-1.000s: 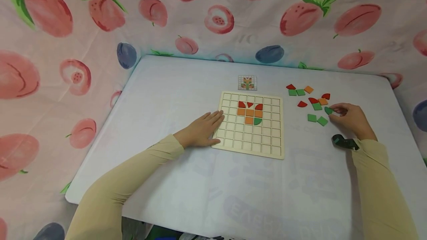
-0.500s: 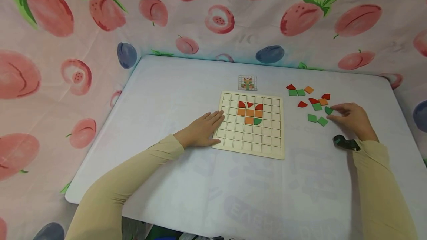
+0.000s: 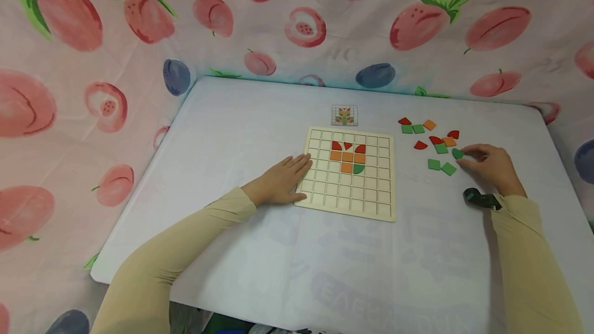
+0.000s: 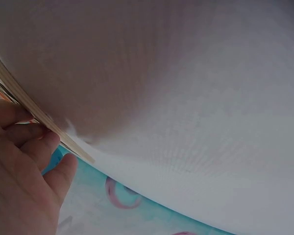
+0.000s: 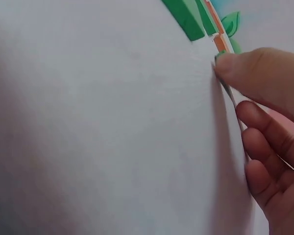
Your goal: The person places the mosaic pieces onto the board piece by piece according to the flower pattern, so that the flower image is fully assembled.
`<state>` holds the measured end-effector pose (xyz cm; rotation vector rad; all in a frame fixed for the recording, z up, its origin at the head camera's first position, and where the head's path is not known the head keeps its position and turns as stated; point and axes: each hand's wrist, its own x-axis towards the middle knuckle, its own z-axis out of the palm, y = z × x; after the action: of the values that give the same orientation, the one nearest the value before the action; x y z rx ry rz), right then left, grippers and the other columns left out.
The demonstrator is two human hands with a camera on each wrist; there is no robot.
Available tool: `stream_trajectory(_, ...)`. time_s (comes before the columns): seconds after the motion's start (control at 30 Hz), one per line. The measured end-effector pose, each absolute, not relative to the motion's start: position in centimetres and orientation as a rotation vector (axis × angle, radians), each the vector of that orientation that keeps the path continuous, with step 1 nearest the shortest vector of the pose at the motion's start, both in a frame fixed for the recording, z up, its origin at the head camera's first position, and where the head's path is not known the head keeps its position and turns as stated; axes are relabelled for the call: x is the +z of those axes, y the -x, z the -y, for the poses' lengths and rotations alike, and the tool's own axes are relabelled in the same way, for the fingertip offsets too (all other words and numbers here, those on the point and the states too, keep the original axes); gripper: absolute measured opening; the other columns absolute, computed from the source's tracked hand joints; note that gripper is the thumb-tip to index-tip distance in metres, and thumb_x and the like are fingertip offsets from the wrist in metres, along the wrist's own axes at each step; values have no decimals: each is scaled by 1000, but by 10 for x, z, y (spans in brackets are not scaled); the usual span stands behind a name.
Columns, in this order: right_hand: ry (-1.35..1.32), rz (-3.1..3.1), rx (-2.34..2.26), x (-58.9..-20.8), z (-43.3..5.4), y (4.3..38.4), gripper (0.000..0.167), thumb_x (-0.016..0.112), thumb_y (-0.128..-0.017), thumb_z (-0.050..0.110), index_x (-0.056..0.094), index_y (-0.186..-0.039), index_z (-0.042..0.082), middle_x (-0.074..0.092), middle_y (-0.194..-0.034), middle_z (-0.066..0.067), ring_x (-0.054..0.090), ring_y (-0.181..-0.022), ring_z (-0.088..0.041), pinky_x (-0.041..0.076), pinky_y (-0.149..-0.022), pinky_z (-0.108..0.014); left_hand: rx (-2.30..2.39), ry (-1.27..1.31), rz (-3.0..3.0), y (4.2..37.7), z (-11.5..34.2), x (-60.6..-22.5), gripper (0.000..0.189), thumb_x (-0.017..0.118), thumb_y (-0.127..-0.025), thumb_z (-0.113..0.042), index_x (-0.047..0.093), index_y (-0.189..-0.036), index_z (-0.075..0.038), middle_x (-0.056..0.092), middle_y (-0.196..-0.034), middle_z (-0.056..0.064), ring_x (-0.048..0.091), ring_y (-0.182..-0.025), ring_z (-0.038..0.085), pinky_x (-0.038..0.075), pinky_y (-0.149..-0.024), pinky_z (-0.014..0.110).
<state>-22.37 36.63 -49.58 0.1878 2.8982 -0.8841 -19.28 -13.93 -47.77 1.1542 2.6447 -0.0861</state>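
In the head view a wooden grid board [image 3: 320, 189] lies on the white table, bearing a cluster of red, orange and green tiles near its middle. My left hand [image 3: 280, 179] rests on the board's left edge with its fingers stretched out; the left wrist view shows the fingers [image 4: 63, 171] along that edge. To the right of the board, my right hand [image 3: 498, 166] pinches a green quarter-circle tile [image 3: 457, 153] between thumb and fingers. In the right wrist view the thumb [image 5: 235, 68] covers most of that tile.
Loose green square tiles [image 3: 433, 164], orange squares [image 3: 429, 124] and red curved tiles [image 3: 420, 145] lie scattered left of my right hand. A small pattern card [image 3: 344, 115] lies behind the board. A fruit-printed cloth [image 3: 278, 30] hangs behind the table [image 3: 250, 272].
My right hand has shifted very slightly to the right, its fingertips now at the green tile's right side. The left hand and the board have stayed put.
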Motion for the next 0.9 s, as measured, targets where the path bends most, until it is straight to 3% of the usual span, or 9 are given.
stream_trajectory(0.17, -232, -2892, -884, -491, -362, 222, 46, 64, -88, 29, 56, -120, -3, 55, -113, -26, 45, -100, -35, 37, -74, -30, -84, -1158, -2648, 193, 139, -478, 85, 43, -93, -55, 14, -150, 0, 10, -158, 15, 12, -147, 27, 16, -120, 41)
stream_trajectory(0.33, -231, -2910, -929, -482, -358, 219, 46, 67, -86, 28, 57, -119, -3, 58, -110, -24, 48, -95, -30, 38, -64, -20, -95, -1157, -2646, 193, 139, -477, 85, 43, -93, -56, 13, -150, -1, 10, -158, 15, 12, -147, 26, 16, -120, 41)
stream_trajectory(0.43, -195, -2932, -976, -483, -358, 219, 46, 68, -85, 28, 59, -118, -2, 59, -109, -21, 48, -92, -26, 39, -64, -18, -94, -1160, -2645, 193, 139, -477, 85, 43, -93, -55, 13, -150, 0, 10, -158, 15, 12, -147, 27, 16, -120, 41)
stream_trajectory(0.6, -90, -3030, -968, -500, -358, 227, 54, 67, -82, 45, 61, -117, 5, 60, -105, -6, 47, -91, -10, 38, -68, -13, -104, -1164, -2647, 192, 139, -477, 85, 43, -93, -55, 13, -150, 0, 10, -158, 16, 12, -147, 27, 16, -119, 41)
stream_trajectory(0.7, -36, -3010, -1028, -488, -336, 223, 51, 67, -84, 42, 61, -118, 4, 59, -107, -7, 48, -95, -13, 39, -71, -16, -113, -1165, -2648, 193, 139, -477, 85, 42, -93, -56, 13, -150, 0, 10, -158, 15, 12, -147, 27, 16, -120, 41)
stream_trajectory(0.83, 47, -2955, -1154, -460, -291, 211, 44, 71, -83, 27, 63, -115, -1, 60, -110, -20, 50, -95, -24, 40, -73, -18, -116, -1161, -2644, 193, 139, -478, 85, 41, -93, -56, 12, -150, -1, 9, -159, 15, 11, -147, 26, 15, -120, 40)
stream_trajectory(0.9, 92, -2960, -1186, -456, -271, 208, 41, 73, -82, 24, 64, -113, -1, 62, -107, -19, 51, -92, -21, 40, -72, -15, -109, -1159, -2642, 193, 139, -478, 85, 41, -93, -56, 12, -150, -1, 9, -159, 15, 10, -147, 26, 15, -120, 40)
